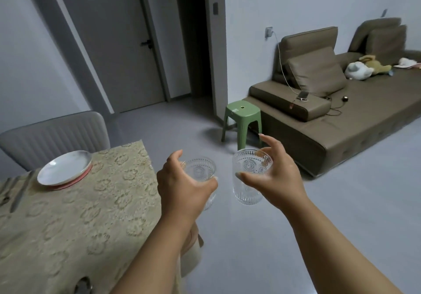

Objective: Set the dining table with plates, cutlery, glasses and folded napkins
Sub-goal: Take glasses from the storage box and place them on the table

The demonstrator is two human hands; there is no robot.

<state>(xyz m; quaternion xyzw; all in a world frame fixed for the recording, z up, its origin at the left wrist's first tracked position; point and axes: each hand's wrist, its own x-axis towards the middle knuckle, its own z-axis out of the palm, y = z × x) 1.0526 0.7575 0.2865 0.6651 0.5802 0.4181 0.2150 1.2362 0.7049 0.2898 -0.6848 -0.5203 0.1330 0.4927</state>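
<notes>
Glasses are in the air, one per hand: the left hand [184, 182] wraps around the left glass [201, 173] from its near side, and the right hand [271, 173] pinches the right glass [249, 175] at the rim between thumb and curled fingers, both upright, likely so they travel steady and can be set straight down. Both hang over the floor just right of the tabletop [91, 202], where a white plate [65, 167] on a pink mat and some cutlery [17, 197] lie well left of the left hand, so the glasses probably belong beside such settings.
</notes>
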